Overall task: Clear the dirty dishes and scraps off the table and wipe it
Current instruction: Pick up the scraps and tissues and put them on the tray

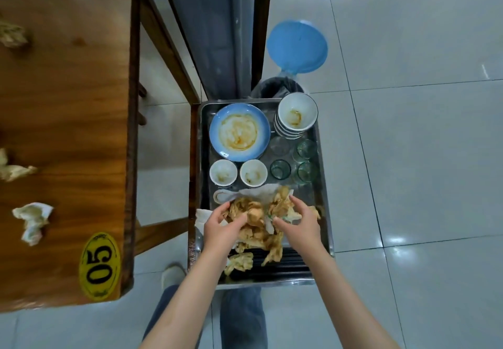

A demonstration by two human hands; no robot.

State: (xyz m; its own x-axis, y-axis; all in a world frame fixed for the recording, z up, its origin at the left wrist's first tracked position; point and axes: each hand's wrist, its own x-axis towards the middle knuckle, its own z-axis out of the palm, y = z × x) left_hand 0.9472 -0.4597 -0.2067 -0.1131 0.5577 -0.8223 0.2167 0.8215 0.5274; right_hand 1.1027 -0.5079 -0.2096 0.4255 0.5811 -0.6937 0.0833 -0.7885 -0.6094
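head view: both hands (226, 226) (298, 223) grip the stained napkin heap (258, 229) on the tray (325, 212).

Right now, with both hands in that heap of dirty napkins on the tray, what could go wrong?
Loose pieces could drop: the soiled napkin pile sprawls wide, and the left hand and right hand only gather its middle.

The bin sits beyond the tray, so carrying scraps across could knock the stacked bowls or the glasses.

Crumpled napkins on the table could be forgotten.
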